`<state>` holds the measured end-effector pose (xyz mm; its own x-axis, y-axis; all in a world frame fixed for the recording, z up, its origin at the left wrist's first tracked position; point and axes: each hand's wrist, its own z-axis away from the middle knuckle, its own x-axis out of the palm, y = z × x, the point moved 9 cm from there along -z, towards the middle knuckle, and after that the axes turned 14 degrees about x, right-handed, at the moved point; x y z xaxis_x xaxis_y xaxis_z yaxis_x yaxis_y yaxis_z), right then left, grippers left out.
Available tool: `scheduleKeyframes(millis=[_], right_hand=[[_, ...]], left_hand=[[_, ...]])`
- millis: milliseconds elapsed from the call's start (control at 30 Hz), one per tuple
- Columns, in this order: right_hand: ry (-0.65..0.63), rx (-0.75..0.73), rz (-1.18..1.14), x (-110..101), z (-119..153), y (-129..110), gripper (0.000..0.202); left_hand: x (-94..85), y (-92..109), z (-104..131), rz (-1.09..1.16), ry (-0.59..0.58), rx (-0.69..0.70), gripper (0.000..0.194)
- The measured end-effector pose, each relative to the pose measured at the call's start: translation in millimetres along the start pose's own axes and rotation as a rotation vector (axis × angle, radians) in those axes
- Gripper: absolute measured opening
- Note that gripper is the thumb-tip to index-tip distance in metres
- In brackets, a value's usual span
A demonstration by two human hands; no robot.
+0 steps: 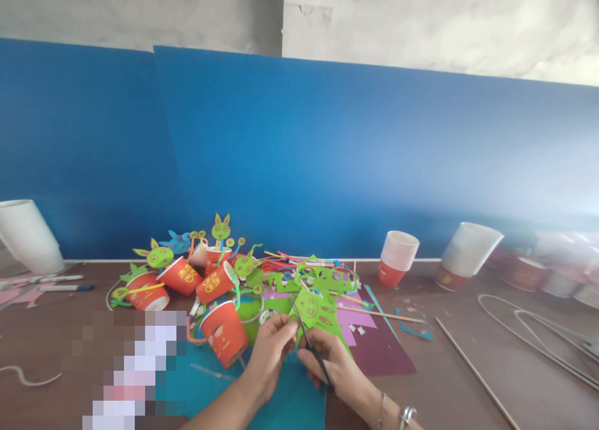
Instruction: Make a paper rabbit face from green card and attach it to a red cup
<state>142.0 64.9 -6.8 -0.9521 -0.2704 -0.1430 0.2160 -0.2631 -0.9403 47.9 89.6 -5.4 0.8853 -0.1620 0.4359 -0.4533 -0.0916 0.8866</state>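
Note:
My right hand (334, 358) grips a pair of scissors (322, 361) with black handles, blades pointing up and to the left. Pinched in my left hand (274, 346), close to the blades, is a small piece of green paper (294, 322). Just beyond both hands lies a green paper with a drawn animal face (307, 306); whether it joins the held piece is hard to tell. A red paper cup (224, 335) lies tilted left of my left hand. Beneath my hands is a teal sheet (290, 399).
Several red cups (180, 275) with paper animal faces pile up at left. Green scraps (285, 277) and purple paper (384, 352) lie behind my hands. Stacked cups (399, 255), a wooden stick (472, 367) and a white cable (528, 336) are at right. A blue partition (327, 155) stands behind.

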Motion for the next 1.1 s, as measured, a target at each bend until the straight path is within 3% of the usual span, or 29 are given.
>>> scheduleKeyframes(millis=[467,1100], right_hand=[[-0.001,0.016,-0.002,-0.1,-1.5,-0.3,0.039],[0.008,-0.048,-0.003,2.2,0.2,-3.0,0.043]], left_hand=[[-5.5,2.2,0.1,0.008,0.062,0.029,0.028],[2.9,3.2,3.7,0.076,0.030,-0.009,0.031]])
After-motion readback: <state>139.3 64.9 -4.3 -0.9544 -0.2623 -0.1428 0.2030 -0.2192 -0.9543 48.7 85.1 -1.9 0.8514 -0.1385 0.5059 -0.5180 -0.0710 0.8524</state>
